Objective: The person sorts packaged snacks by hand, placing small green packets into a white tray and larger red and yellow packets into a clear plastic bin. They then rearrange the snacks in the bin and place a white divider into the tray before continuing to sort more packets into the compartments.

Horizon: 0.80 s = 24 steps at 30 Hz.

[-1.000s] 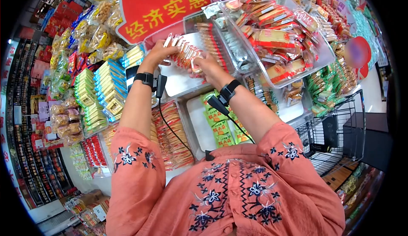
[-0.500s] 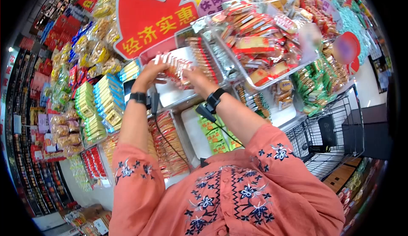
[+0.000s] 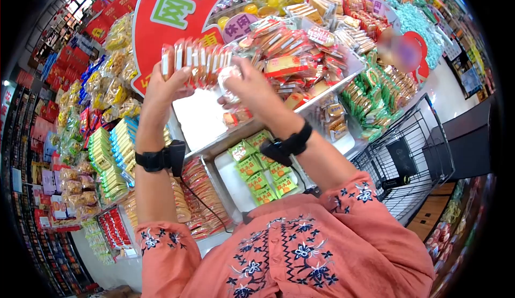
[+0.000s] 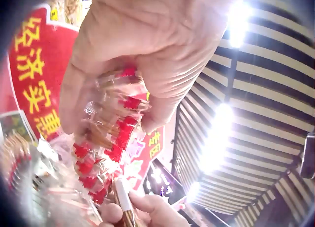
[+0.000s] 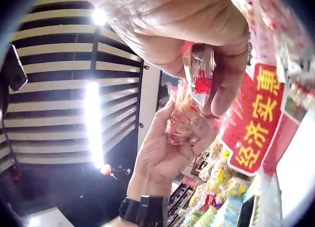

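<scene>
A row of several small clear-wrapped snack packets with red ends [image 3: 196, 62] is held up between both hands in front of the red sign [image 3: 161, 13]. My left hand [image 3: 163, 83] grips the row's left end; the same packets [image 4: 110, 133] fill its palm in the left wrist view. My right hand [image 3: 244, 86] presses the right end and pinches one packet [image 5: 199, 74] between thumb and fingers. Below the hands lies a white tray [image 3: 201, 118] with a few packets [image 3: 236, 117] left at its right side.
Clear bins of wrapped snacks [image 3: 300, 51] stand right of the hands. Green packets [image 3: 257, 172] lie in a lower tray, orange-wrapped biscuits [image 3: 201, 201] beside them. Shelves of bagged goods [image 3: 107, 131] run along the left. A black wire cart [image 3: 413, 158] stands at the right.
Both hands have lifted the row of packets up off the white tray, from low over it to in front of the red sign. The head view has tilted upward.
</scene>
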{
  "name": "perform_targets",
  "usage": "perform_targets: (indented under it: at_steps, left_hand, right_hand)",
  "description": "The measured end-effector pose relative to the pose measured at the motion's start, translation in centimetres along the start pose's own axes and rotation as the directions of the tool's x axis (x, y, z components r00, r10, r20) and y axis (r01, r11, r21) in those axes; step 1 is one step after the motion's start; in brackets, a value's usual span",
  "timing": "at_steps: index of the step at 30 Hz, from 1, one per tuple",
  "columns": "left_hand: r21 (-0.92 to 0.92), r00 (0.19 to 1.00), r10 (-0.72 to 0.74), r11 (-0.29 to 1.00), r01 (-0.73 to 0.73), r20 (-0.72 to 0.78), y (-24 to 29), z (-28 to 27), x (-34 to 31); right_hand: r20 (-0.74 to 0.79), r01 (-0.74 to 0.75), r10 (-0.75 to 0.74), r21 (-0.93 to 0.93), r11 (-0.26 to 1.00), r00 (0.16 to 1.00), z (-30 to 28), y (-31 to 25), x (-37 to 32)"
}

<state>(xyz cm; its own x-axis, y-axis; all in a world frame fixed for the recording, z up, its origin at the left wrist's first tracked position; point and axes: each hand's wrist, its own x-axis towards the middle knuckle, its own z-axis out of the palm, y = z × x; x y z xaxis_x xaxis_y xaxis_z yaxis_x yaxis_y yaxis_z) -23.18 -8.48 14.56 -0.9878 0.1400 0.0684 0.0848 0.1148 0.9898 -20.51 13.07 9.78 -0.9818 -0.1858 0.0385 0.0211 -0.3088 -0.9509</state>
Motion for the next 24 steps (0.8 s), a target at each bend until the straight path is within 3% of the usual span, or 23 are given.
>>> perform_targets:
  at_steps: [2,5,6,8,10,11,14,15,18,19,22,23,24]
  left_hand:
    - [-0.025,0.999,0.036,0.999,-0.035,0.033,1.3,2.7,1.1]
    - [-0.073,0.987,0.098,0.993,-0.090,0.128,2.5,6.9,3.3]
    - [-0.087,0.983,0.113,0.991,-0.101,0.148,2.6,8.4,4.2]
    - [-0.103,0.963,0.124,0.989,-0.102,0.239,3.3,10.9,5.6]
    - [-0.098,0.920,0.110,0.992,-0.078,0.376,4.6,13.0,6.6]
    - [-0.073,0.925,0.111,0.993,-0.091,0.364,4.7,14.1,7.3]
    - [0.017,0.888,0.021,0.999,-0.033,0.459,4.4,16.5,11.8]
    - [0.148,0.884,-0.015,0.987,-0.062,0.468,4.3,17.1,13.1]
    - [0.464,0.835,0.069,0.806,-0.369,0.545,1.7,18.0,18.1]
    - [0.518,0.854,0.011,0.791,-0.326,0.519,1.3,18.4,18.6]
    - [0.475,0.885,0.116,0.808,-0.348,0.451,0.3,19.2,17.8]
    - [0.459,0.891,0.151,0.813,-0.358,0.427,0.2,19.3,17.2]
    - [0.456,0.885,0.204,0.795,-0.399,0.418,0.1,19.4,16.8]
  right_hand:
    - [-0.030,0.113,-0.115,-0.056,0.992,0.993,-2.3,-2.9,-1.0]
    - [-0.061,0.090,-0.113,-0.296,0.951,0.992,-6.8,-6.9,-2.0]
    - [-0.041,0.150,-0.171,-0.316,0.937,0.984,-8.4,-7.5,-2.0]
    - [-0.100,0.193,-0.281,-0.510,0.838,0.954,-12.4,-7.2,-1.1]
    - [-0.136,0.147,-0.207,-0.353,0.924,0.969,-12.6,-9.7,-3.2]
    - [-0.148,0.122,-0.166,-0.268,0.956,0.975,-12.8,-10.6,-4.0]
    - [-0.206,0.045,-0.097,-0.241,0.969,0.974,-15.0,-10.7,-4.1]
    - [-0.182,0.059,-0.133,-0.365,0.929,0.974,-16.6,-10.2,-3.5]
    - [-0.264,0.070,-0.160,-0.319,0.945,0.951,-20.0,-7.0,-1.6]
    - [-0.264,-0.045,-0.054,-0.353,0.935,0.963,-21.1,-7.2,-1.5]
    - [-0.316,-0.060,-0.083,-0.419,0.906,0.945,-21.0,-8.4,-2.5]
    - [-0.356,0.016,-0.124,-0.292,0.956,0.926,-19.6,-8.8,-3.4]
    - [-0.360,0.030,-0.210,-0.446,0.894,0.909,-20.4,-8.4,-3.1]
